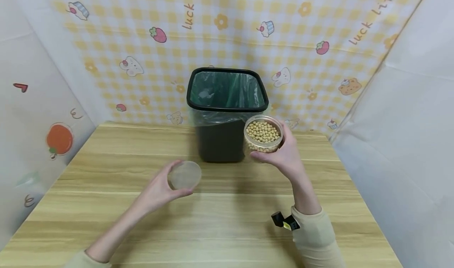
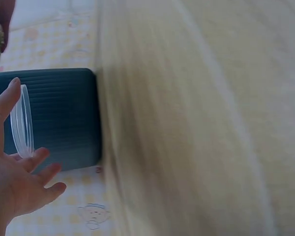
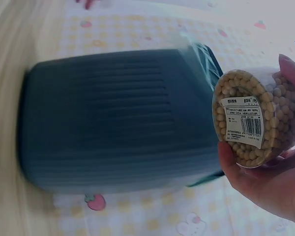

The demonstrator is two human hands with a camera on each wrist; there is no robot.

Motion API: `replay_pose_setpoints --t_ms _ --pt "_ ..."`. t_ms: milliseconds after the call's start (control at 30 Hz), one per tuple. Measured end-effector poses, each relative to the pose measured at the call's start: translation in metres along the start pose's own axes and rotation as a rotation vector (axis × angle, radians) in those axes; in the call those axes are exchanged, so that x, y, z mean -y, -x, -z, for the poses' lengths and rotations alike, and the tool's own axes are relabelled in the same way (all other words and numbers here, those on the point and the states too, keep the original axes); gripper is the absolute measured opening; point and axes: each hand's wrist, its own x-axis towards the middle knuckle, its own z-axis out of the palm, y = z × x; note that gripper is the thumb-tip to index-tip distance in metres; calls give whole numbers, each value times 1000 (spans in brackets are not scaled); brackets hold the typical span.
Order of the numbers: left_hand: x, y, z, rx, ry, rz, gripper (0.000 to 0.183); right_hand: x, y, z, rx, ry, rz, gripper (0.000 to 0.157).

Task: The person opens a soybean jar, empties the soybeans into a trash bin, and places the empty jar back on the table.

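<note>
Backdrop (image 1: 230,49) reads "luck life"; label (image 3: 243,122) on jar (image 3: 281,115) illegible.

The head view looks forward and down from the near side of the desk (image 1: 227,224), far enough back to take in its far edge and both hands. The left wrist view looks from close by the left hand (image 1: 159,190), rolled sideways so the desk fills its right part. The right wrist view, close to the right hand (image 1: 285,155), is rolled oppositely, the desk along its left, facing the jar's (image 3: 255,118) underside. All three share the bin (image 1: 220,140), largest in the right wrist view.
</note>
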Motion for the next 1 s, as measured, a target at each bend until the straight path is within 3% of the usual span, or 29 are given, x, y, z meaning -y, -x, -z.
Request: replay_pose_setpoints --t_ms 300,600,1000 --pt "11 -2 -19 71 -83 34 100 9 1 21 -72 -21 16 96" --pt "19 -3 -33 88 -95 -143 97 13 3 37 -131 -8 9 93" --pt "23 0 -40 79 -158 -225 99 13 5 50 -180 9 41 93"
